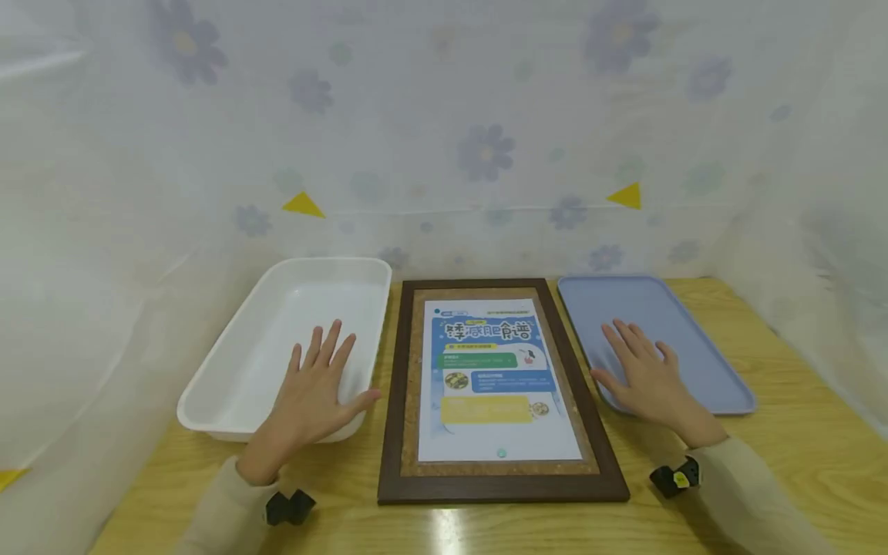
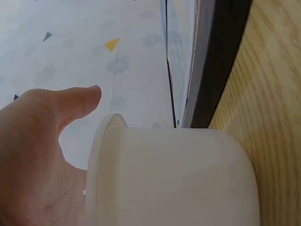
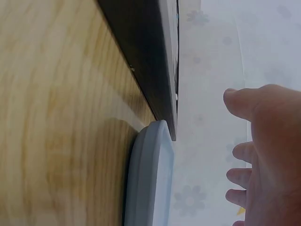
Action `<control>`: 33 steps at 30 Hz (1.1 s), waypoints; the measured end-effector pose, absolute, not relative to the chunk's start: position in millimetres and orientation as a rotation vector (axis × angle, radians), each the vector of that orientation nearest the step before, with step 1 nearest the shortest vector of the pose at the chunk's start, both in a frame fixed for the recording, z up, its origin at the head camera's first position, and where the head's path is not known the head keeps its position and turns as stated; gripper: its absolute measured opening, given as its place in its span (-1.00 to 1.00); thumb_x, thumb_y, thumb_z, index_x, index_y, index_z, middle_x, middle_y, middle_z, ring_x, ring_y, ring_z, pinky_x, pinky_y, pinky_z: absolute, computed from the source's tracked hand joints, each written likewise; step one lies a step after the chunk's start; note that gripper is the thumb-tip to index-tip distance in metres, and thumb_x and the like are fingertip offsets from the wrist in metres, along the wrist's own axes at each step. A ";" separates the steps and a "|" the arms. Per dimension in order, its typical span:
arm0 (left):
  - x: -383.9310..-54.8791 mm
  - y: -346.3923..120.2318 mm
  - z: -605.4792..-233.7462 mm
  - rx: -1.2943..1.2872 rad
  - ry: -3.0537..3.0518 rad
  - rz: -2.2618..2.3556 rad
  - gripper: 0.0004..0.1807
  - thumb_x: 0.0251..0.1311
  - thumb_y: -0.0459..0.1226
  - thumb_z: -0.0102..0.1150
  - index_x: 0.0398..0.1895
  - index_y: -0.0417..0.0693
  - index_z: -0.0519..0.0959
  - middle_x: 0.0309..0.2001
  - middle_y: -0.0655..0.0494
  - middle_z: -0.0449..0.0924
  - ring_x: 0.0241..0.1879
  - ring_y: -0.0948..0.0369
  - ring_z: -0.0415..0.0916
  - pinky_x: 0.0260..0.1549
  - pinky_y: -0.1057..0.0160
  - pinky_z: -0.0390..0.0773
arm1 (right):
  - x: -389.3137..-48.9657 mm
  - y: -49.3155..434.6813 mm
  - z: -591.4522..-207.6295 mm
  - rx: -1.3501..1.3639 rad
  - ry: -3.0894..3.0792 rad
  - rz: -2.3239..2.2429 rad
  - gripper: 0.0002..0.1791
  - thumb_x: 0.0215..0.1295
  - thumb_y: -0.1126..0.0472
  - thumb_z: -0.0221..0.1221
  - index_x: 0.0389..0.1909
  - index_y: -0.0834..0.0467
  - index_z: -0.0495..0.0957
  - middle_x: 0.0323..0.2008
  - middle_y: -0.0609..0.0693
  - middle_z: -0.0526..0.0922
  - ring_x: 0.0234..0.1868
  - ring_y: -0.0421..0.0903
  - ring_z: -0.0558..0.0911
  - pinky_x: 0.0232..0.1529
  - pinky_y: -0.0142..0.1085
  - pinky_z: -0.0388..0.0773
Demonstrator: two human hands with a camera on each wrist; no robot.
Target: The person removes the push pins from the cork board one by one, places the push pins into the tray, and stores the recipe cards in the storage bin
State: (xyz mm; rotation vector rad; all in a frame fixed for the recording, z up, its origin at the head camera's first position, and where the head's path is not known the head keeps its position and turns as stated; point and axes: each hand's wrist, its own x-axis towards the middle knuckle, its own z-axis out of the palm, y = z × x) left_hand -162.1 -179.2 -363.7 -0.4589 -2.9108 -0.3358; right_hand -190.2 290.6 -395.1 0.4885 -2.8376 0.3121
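My left hand [image 1: 311, 401], fingers spread, is over the near right part of a deep white tray [image 1: 236, 339] and holds nothing. In the left wrist view the thumb [image 2: 77, 102] extends above the tray's rim. My right hand [image 1: 648, 381] hovers with extended fingers over the left side of a shallow blue tray [image 1: 701, 362]; the right wrist view shows a gap between that hand [image 3: 277, 150] and the tray's edge [image 3: 157, 174]. Between the hands lies a brown-framed cork board [image 1: 502, 489] with a printed paper sheet [image 1: 499, 443] pinned on it.
Everything stands on a wood-grain table [image 1: 784, 370]. A whitish flowered sheet [image 1: 430, 139] hangs behind and along both sides. Yellow triangles [image 1: 627, 196] mark the back sheet. Each sleeve has a small black device [image 1: 290, 507] at the wrist.
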 end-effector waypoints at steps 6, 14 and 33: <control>-157.9 -173.9 -362.7 -0.490 -2.884 -0.365 -0.03 0.15 0.26 0.03 0.44 -0.21 0.18 0.52 -0.22 -0.12 0.49 -0.23 -0.21 0.35 -0.33 -0.15 | -193.1 287.9 -394.9 0.508 -2.837 0.261 -0.17 0.37 -0.10 0.09 0.46 0.30 0.06 0.42 0.35 0.14 0.38 0.35 0.14 0.18 0.38 0.00; -157.5 -162.7 -363.7 -0.534 -2.872 -0.363 -0.05 0.18 0.25 0.03 0.45 -0.21 0.17 0.53 -0.19 -0.14 0.50 -0.18 -0.21 0.37 -0.30 -0.16 | -196.4 279.0 -391.4 0.491 -2.948 0.310 -0.15 0.41 -0.08 0.05 0.48 0.33 -0.04 0.42 0.38 0.13 0.41 0.36 0.11 0.22 0.38 -0.03; -164.1 -128.9 -372.6 -0.643 -2.794 -0.379 -0.22 0.22 0.03 0.16 0.37 -0.29 0.27 0.50 -0.25 -0.03 0.48 -0.19 -0.11 0.34 -0.34 -0.06 | -200.6 255.8 -386.4 0.557 -2.929 0.309 -0.19 0.40 0.00 0.09 0.45 0.37 -0.01 0.37 0.41 0.18 0.35 0.38 0.20 0.19 0.36 0.10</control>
